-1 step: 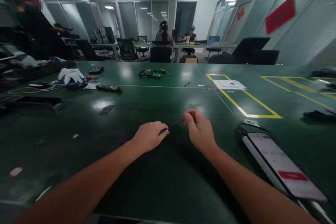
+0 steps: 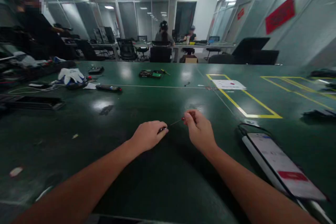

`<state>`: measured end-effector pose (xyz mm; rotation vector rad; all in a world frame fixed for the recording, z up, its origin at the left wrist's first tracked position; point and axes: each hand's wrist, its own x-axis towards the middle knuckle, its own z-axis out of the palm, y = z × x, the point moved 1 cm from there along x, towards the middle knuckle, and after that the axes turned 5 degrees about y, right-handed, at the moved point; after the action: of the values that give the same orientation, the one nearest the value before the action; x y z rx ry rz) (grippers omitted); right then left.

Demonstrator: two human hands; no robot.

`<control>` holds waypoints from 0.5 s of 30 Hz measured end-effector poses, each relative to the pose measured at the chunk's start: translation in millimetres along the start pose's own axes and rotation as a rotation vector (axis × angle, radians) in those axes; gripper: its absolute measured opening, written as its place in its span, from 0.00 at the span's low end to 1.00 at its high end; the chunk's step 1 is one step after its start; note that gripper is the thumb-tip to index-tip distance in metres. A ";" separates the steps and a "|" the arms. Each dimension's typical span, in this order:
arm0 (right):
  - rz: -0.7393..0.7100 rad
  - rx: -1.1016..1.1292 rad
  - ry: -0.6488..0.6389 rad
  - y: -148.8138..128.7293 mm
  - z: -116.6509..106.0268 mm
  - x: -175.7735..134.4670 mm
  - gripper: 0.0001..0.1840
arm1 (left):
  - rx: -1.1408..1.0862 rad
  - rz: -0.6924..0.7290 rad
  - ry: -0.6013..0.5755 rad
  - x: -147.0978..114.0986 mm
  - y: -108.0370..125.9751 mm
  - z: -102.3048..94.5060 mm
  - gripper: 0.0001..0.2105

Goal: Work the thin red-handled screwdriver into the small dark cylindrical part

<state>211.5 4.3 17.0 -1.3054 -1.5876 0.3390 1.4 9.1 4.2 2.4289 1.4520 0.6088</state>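
Observation:
Over the green tabletop (image 2: 162, 182), my left hand (image 2: 148, 134) is closed on a small dark, shiny object (image 2: 162, 129), mostly hidden by the fingers. My right hand (image 2: 199, 127), a little further right, is closed on a screwdriver. Its thin metal shaft (image 2: 175, 122) points left toward the dark object, and a red collar (image 2: 183, 119) shows at the fingertips. The rest of the handle is covered by my fingers. A narrow gap seems to lie between the shaft's tip and my left hand.
A phone (image 2: 286, 168) with a lit screen and cables lies at the right. Yellow tape (image 2: 262, 116) and white paper (image 2: 229, 84) are beyond. An open case (image 2: 151, 74), a dark cylindrical tool (image 2: 108, 88) and white gloves (image 2: 70, 76) lie further back. People are in the background.
My left hand has shifted very slightly left with the dark object in it. My right hand and the screwdriver look the same.

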 end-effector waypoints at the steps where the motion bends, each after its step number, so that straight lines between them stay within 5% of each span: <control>1: 0.002 0.002 -0.001 0.7 -0.3 -0.3 0.14 | -0.051 -0.028 0.036 -0.3 -2.0 -4.4 0.14; 7: 0.006 0.006 -0.024 1.3 -1.8 -0.1 0.13 | -0.504 -0.321 0.232 -0.8 -28.6 -34.4 0.14; 15: 0.024 0.004 -0.026 1.2 -2.3 0.1 0.13 | -1.308 -0.703 0.602 -21.9 -95.5 -91.2 0.05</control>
<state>214.1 3.9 17.2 -1.3228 -1.5932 0.3745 -124.9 34.9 40.4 0.7102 1.2536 1.5029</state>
